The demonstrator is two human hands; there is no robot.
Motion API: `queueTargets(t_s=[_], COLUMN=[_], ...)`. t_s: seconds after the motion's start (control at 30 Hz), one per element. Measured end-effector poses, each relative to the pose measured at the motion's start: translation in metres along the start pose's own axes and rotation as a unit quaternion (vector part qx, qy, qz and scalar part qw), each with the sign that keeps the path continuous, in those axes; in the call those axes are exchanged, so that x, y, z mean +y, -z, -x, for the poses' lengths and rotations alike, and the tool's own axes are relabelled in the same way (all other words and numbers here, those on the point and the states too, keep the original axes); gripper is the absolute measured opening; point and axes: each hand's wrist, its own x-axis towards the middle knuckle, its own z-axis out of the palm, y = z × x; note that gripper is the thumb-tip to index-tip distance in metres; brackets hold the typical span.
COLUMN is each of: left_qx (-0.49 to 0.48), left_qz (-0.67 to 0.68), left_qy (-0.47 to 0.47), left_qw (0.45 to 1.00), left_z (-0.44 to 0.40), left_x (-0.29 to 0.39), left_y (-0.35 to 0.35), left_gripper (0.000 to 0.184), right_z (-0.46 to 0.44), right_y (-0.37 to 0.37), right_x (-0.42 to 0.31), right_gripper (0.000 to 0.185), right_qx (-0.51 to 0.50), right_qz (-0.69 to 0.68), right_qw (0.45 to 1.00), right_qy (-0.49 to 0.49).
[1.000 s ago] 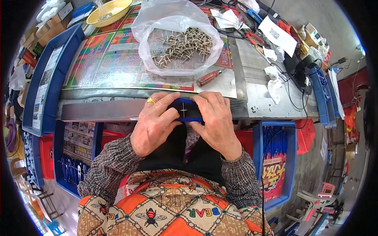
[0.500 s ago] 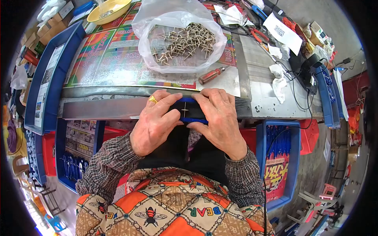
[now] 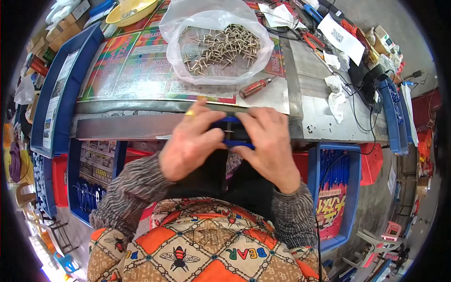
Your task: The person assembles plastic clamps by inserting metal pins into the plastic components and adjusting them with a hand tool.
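Note:
Between my two hands, at the table's front edge, are two blue bars [image 3: 239, 144] with a small metal pin [image 3: 229, 128] between them; I cannot make out what they belong to. My left hand [image 3: 185, 148], a ring on one finger, pinches their left end with thumb and fingers. At the right end, my right hand [image 3: 272, 148] is closed with its fingers on the upper bar and its thumb at the lower one. Beyond the hands, a clear plastic bag [image 3: 174, 63] lies open around a heap of cross-shaped metal pins [image 3: 230, 47]. Nearby is a red-handled screwdriver [image 3: 253, 89].
Blue bins with blue-handled pieces stand below the table at left [image 3: 70, 192] and right [image 3: 354, 197]. Another blue bin [image 3: 89, 61] flanks the tabletop. A yellow bowl [image 3: 141, 15] is at the back; red-handled pliers [image 3: 311, 41], paper and cables [image 3: 352, 113] lie on the right.
Both hands have shifted slightly right with the blue bars. A finger of my left hand now points upward, and that hand is blurred. The pin shows less clearly between the bars.

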Motion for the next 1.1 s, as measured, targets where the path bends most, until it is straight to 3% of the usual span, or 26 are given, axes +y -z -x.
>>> queueTargets(t_s=[0.1, 0.33, 0.5, 0.6, 0.87, 1.0, 1.1], left_qx=[-0.004, 0.005, 0.03, 0.022, 0.035, 0.037, 0.006], left_qz=[-0.031, 0.039, 0.003, -0.043, 0.037, 0.047, -0.039], left_qy=[0.006, -0.065, -0.046, 0.016, -0.073, -0.02, 0.01], left_qw=[0.999, 0.997, 0.998, 0.999, 0.996, 0.998, 0.999], left_z=[0.006, -0.041, -0.016, 0.007, -0.039, -0.019, -0.006], left_x=[0.001, 0.017, 0.007, 0.002, 0.015, 0.009, 0.01], left_y=[0.01, -0.055, -0.016, 0.01, -0.049, -0.03, 0.0], left_gripper=[0.022, 0.018, 0.021, 0.021, 0.011, 0.012, 0.017], right_z=[-0.009, 0.034, 0.013, -0.008, 0.03, 0.015, -0.001], right_y=[-0.01, 0.032, 0.011, -0.01, 0.026, 0.012, -0.005], right_x=[-0.007, 0.022, 0.005, -0.01, 0.019, 0.012, 0.001], right_gripper=[0.058, 0.054, 0.054, 0.055, 0.048, 0.053, 0.05], right_qx=[0.01, 0.03, 0.023, 0.017, 0.037, 0.02, 0.012], right_qz=[-0.018, 0.076, 0.023, -0.011, 0.056, 0.022, 0.014], right_qw=[1.0, 0.992, 0.999, 1.0, 0.993, 0.998, 1.0], right_qy=[0.018, -0.099, -0.029, 0.021, -0.1, -0.05, -0.01])
